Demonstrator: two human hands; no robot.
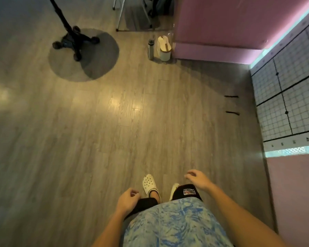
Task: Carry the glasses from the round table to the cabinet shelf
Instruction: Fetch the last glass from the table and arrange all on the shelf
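Dim, warm room light; soft glare patches sit on the wood floor [125,104] mid-scene and at far left. A stand [73,41] casts two overlapping round shadows. Edges bend and smear, and the grid mat [289,97] at right is blurred.

You can read numbers along the near edge of the grid mat [292,97] on the right: 40 clearly, 30 and 20 blurred. The patch [188,191] on your shorts [146,205] is illegible.

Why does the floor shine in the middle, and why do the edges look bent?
Head view: glare patches sit on the floor; the wide lens bows the gridded mat at right; two overlapping round shadows lie under the stand.
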